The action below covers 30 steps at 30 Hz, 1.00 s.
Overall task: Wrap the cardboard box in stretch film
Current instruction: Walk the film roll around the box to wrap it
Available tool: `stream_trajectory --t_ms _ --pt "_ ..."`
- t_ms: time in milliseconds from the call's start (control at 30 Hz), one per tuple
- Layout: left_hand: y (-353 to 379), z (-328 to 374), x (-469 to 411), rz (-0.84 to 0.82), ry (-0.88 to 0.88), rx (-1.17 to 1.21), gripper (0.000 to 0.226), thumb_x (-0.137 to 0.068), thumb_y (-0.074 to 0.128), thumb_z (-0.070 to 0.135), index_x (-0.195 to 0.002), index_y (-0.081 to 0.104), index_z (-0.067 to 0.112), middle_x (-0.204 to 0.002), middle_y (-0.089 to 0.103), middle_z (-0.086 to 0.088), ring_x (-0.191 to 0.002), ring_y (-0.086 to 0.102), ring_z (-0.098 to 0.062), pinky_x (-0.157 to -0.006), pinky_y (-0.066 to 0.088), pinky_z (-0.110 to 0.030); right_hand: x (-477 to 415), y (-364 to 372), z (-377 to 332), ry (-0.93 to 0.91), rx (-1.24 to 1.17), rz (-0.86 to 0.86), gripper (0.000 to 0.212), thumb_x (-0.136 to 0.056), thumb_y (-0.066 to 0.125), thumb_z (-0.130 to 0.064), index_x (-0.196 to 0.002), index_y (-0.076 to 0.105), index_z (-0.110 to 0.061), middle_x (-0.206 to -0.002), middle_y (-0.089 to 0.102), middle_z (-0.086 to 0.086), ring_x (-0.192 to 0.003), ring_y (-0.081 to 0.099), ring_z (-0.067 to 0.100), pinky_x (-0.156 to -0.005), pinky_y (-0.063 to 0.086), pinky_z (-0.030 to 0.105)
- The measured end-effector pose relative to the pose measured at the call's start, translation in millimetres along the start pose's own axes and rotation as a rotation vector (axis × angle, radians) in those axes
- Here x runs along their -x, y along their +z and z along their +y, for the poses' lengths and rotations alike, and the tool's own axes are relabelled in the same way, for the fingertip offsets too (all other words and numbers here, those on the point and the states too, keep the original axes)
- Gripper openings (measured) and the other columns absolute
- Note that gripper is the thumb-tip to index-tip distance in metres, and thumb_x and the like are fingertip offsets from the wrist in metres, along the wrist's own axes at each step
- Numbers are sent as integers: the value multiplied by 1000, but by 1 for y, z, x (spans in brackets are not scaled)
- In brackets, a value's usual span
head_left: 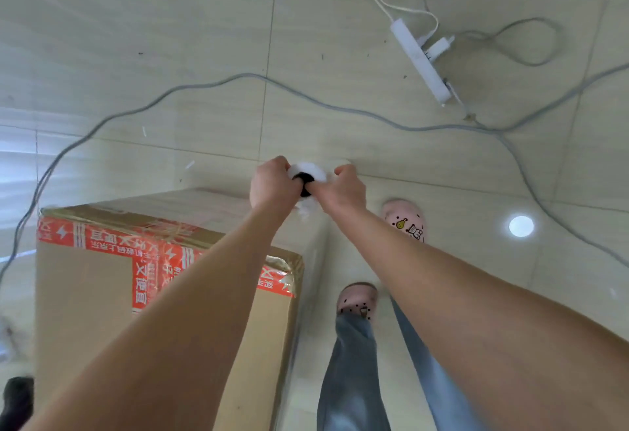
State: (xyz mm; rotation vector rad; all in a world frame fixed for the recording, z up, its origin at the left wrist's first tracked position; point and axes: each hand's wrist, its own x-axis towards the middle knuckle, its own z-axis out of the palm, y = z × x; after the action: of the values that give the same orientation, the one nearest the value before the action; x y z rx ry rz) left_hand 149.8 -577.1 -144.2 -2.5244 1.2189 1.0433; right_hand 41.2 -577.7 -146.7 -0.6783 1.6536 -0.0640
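A tall cardboard box (88, 311) with red printed tape across its top stands on the floor at lower left. A roll of stretch film (308, 175), white with a black core, is held upright past the box's far right corner. My left hand (272, 182) and my right hand (343, 185) both grip the roll from either side. A clear sheet of film (238, 202) stretches from the roll back along the box's far side. My forearms cover part of the box top.
A white power strip (420, 59) with plugs lies on the tiled floor at upper right. Grey cables (204, 85) loop across the floor behind the box. My feet in pink clogs (405, 219) stand right of the box. A dark object (17, 396) sits at the bottom left.
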Motion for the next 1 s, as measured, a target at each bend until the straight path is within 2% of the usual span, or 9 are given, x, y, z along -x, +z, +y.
stream_trajectory --t_ms 167,300,367,467,533,633,800,900,1000 --pt "-5 -8 -10 -3 -158 186 17 -79 61 21 -78 57 5 -74 66 -15 -69 69 -33 -68 59 -43 -12 4 -25 -126 200 -35 39 -79 63 -18 -117 57 -22 -113 61 0 -97 58 21 -71 39 24" --pt "-9 -6 -10 -123 -349 415 22 -86 62 21 -86 57 0 -62 65 -13 -56 68 -24 -63 61 -38 -15 2 -38 -169 213 -54 48 -81 63 -17 -127 53 -21 -125 58 -1 -108 57 20 -78 37 21" --pt "-12 0 -10 -176 -392 471 24 -87 63 20 -88 58 -2 -68 67 -16 -57 67 -25 -65 61 -40 -17 1 -38 -106 169 -41 50 -81 63 -17 -129 48 -18 -125 56 2 -102 57 22 -80 41 23" --pt "-18 10 -12 -159 -231 218 25 -85 62 22 -98 57 1 -87 68 -13 -78 67 -28 -68 56 -36 -20 1 -40 -21 141 -55 44 -81 61 -13 -123 48 -18 -121 57 5 -92 58 22 -83 55 37" --pt "-22 17 -12 -135 -75 1 34 -87 57 17 -119 52 8 -103 63 -11 -97 61 -30 -69 45 -34 -21 0 -45 -20 204 -77 42 -81 59 -11 -121 50 -19 -120 57 5 -96 59 24 -84 56 41" --pt "-24 24 -16 -145 68 -165 49 -89 54 17 -137 44 24 -122 58 -7 -113 56 -29 -79 45 -37 -25 -1 -54 -54 271 -78 41 -81 58 -9 -120 55 -21 -118 59 5 -97 59 24 -84 56 42" --pt "-34 24 -30 -96 67 -216 32 -89 49 10 -120 57 14 -111 62 -11 -98 61 -32 -68 44 -33 -32 5 -72 -98 380 -110 37 -80 56 -8 -114 61 -21 -103 59 3 -98 60 27 -85 55 42" --pt "-44 17 -41 -67 34 -128 24 -87 49 11 -109 58 8 -103 63 -13 -92 61 -34 -63 42 -33 -39 14 -85 -152 443 -125 27 -78 54 -12 -100 62 -24 -93 56 -3 -87 55 24 -75 47 28" --pt "-54 7 -53 -79 -97 42 20 -84 53 13 -102 57 6 -94 62 -13 -89 61 -33 -61 41 -31 -43 22 -98 -139 420 -125 42 -78 61 -15 -120 58 -22 -104 58 -3 -95 55 19 -76 39 22"
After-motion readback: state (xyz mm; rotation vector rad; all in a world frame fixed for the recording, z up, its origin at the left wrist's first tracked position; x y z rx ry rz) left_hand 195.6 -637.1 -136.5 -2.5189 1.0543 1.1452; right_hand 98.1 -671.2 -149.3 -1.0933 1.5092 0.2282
